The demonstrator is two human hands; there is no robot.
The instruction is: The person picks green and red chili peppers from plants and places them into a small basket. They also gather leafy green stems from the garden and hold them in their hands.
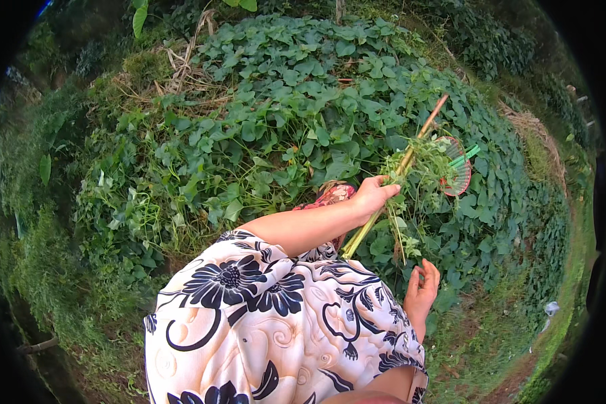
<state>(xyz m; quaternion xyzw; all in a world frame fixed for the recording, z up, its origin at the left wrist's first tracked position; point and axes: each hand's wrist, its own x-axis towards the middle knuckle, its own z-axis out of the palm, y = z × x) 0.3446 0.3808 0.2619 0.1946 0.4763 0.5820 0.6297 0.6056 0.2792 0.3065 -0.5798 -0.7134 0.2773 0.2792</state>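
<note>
My left hand grips a bundle of plant stalks, pale green at the lower end and brown at the upper end, with leafy green sprigs hanging along it. Just beyond the sprigs rests a round red-rimmed mesh basket or strainer, partly hidden by leaves, with green strips across it. My right hand is empty, its fingers apart and slightly bent, below the dangling roots and sprigs.
Dense broad-leaved vines cover the ground before me. Dry stalks and straw lie at the upper left, more dry grass at the right. A grassy strip runs along the right edge, with a scrap of clear plastic near it.
</note>
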